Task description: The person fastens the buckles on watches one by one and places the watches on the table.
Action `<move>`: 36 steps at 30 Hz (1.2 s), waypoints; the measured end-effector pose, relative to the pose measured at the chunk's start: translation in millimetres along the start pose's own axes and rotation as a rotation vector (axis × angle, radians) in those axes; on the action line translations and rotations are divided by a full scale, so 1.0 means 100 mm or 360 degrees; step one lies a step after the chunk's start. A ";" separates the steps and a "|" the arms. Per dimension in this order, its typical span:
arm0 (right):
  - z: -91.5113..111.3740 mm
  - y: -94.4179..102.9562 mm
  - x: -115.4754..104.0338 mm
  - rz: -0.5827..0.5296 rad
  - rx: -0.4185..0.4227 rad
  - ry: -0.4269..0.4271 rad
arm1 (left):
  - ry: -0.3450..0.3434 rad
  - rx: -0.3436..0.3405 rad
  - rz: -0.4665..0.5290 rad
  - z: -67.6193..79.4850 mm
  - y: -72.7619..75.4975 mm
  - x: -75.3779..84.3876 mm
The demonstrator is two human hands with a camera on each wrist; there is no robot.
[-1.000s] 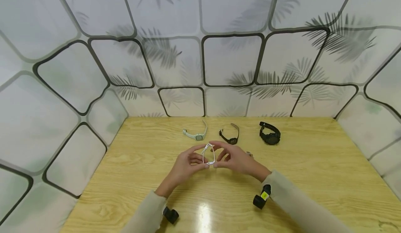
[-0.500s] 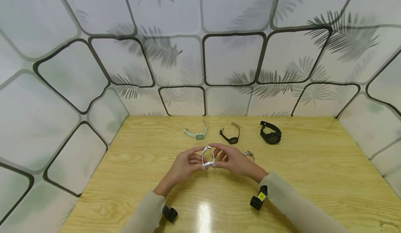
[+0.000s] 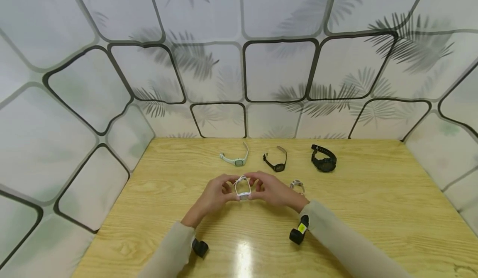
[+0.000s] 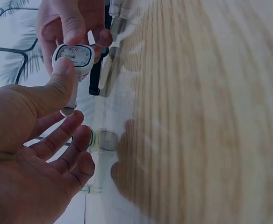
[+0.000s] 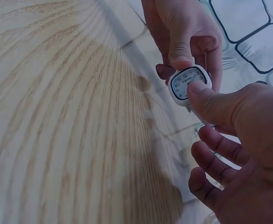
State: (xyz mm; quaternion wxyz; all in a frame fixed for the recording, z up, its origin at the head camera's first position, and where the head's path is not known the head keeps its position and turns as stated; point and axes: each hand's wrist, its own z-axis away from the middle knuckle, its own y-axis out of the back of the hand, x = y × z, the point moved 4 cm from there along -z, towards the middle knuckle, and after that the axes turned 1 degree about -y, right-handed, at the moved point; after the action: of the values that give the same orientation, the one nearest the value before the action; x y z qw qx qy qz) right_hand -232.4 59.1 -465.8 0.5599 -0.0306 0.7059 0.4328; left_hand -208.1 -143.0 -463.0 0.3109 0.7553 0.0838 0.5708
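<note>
Between both hands a white wristwatch (image 3: 244,196) is held upright above the table, its strap fastened into a loop. My left hand (image 3: 215,193) pinches its left side between thumb and fingers. From the other side, my right hand (image 3: 271,190) pinches it the same way. The square-cornered white dial with dark numerals (image 4: 74,55) shows in the left wrist view, partly under the left thumb. In the right wrist view the right thumb covers part of the watch face (image 5: 182,83). The lower fingers of each hand are loosely bent.
Behind the hands on the wooden table (image 3: 179,174) lie a pale green watch (image 3: 239,162), a slim black watch (image 3: 279,167) and a chunky black watch (image 3: 326,164). A small silver-coloured watch (image 3: 297,183) lies beside the right hand. A patterned cloth wall (image 3: 278,70) encloses the back and sides.
Both hands have shifted slightly left with the white wristwatch, and its face has tilted more into view. The silver-coloured watch, mostly hidden behind the right hand before, now shows.
</note>
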 end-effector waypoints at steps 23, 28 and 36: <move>-0.26 -0.14 -0.02 0.0189 -0.0012 0.0027 | 0.0004 -0.0124 -0.0230 -0.07 0.10 -0.14; -0.28 -0.15 -0.03 0.0210 -0.0016 0.0010 | -0.0016 -0.0137 -0.0246 -0.07 0.12 -0.16; -0.28 -0.15 -0.03 0.0214 -0.0027 0.0011 | 0.0004 -0.0166 -0.0242 -0.08 0.12 -0.17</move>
State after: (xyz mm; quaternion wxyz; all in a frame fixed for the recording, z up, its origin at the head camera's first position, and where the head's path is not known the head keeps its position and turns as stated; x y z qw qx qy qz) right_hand -245.4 30.4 -472.3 0.5267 0.0107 0.7046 0.4754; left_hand -223.8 -157.9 -469.0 0.3922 0.7287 0.1115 0.5502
